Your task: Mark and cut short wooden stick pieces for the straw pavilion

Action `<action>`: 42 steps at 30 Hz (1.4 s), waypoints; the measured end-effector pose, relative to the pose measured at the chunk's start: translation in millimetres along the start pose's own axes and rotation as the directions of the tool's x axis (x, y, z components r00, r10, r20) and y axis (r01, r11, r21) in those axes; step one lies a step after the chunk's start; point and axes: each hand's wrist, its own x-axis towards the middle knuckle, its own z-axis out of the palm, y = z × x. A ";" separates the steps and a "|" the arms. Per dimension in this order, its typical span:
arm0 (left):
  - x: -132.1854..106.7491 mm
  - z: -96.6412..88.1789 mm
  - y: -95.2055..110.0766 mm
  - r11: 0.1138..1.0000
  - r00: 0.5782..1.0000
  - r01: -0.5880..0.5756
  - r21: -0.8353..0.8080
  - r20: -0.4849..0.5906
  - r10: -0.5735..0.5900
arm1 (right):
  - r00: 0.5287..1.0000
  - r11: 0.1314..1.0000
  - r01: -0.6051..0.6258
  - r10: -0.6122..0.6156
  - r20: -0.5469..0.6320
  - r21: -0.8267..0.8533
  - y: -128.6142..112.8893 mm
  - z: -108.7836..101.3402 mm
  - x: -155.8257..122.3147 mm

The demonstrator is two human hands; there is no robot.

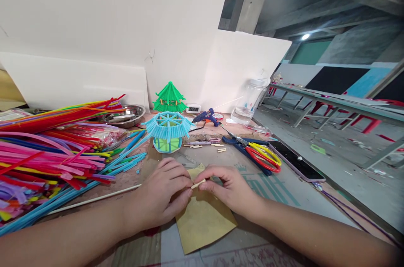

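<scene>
Between the fingertips of both hands is a short pale wooden stick (199,183). My left hand (164,189) pinches its left end with curled fingers. At the other end, the thumb and forefinger of my right hand (230,187) close on it. Directly below lies a tan paper sheet (205,225) that looks like sandpaper, slightly curled. A long thin wooden rod (97,196) runs from the left toward my left wrist; whether it continues under the hand is hidden. Several short cut sticks (221,150) lie beyond my hands.
Bundles of coloured pipe cleaners (47,153) crowd the left. A small blue-roofed pavilion (168,126) with a green roof (170,96) behind it stands ahead. A glue gun (206,117), red-and-yellow-handled scissors (263,157), a phone (296,159) and a clear bottle (249,101) are to the right.
</scene>
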 end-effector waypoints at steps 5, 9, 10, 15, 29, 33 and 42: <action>-0.4 1.3 -2.8 1.000 1.000 -0.019 0.016 0.001 0.019 | 1.000 1.000 -0.001 0.001 -0.001 -0.026 -1.4 0.1 0.5; -2.1 2.7 -4.3 0.999 0.999 -0.041 0.011 -0.009 0.041 | 1.000 0.997 0.026 -0.026 -0.002 -0.078 -0.9 1.4 0.2; -2.4 2.7 -4.0 0.999 0.999 -0.043 0.010 -0.012 0.043 | 0.999 0.995 0.039 -0.040 -0.004 -0.097 -0.3 1.9 -0.2; -1.9 0.7 -0.9 0.999 0.999 -0.035 0.006 -0.014 0.035 | 0.985 0.963 0.170 -0.173 0.006 -0.211 4.7 4.1 -1.9; -2.5 1.3 -1.6 0.999 0.998 -0.047 -0.022 -0.038 0.046 | 0.954 0.903 0.301 -0.279 0.115 -0.308 6.0 7.8 -5.2; -3.4 -0.9 -1.3 0.999 0.999 -0.049 -0.018 -0.011 0.049 | 0.954 0.897 0.299 -0.282 0.100 -0.325 6.4 7.6 -5.1; -3.6 1.8 -4.0 0.999 0.999 -0.033 -0.032 -0.017 0.032 | 0.973 0.932 0.228 -0.212 0.086 -0.283 5.9 4.9 -2.9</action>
